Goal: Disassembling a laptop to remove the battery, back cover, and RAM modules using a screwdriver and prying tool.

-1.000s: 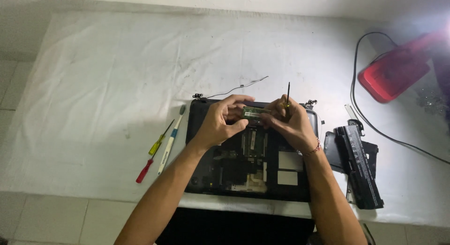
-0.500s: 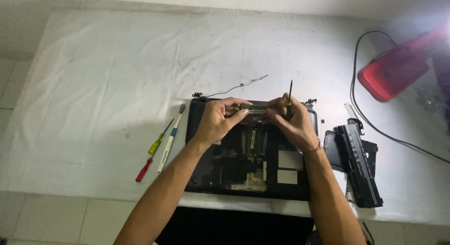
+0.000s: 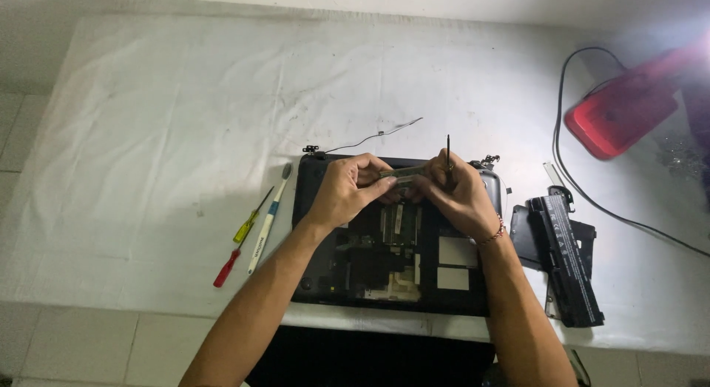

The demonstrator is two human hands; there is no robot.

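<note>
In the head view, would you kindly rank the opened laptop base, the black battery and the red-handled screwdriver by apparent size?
1. opened laptop base
2. black battery
3. red-handled screwdriver

All lie on the same table, so camera distance hardly distorts this.

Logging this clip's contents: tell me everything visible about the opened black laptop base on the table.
The opened black laptop base lies flat on the white-covered table, bottom cover off, showing dark internals and two pale rectangular patches. Metal hinges stick out at its far corners. Both hands, left and right, hold a small green module above its far edge.
</note>
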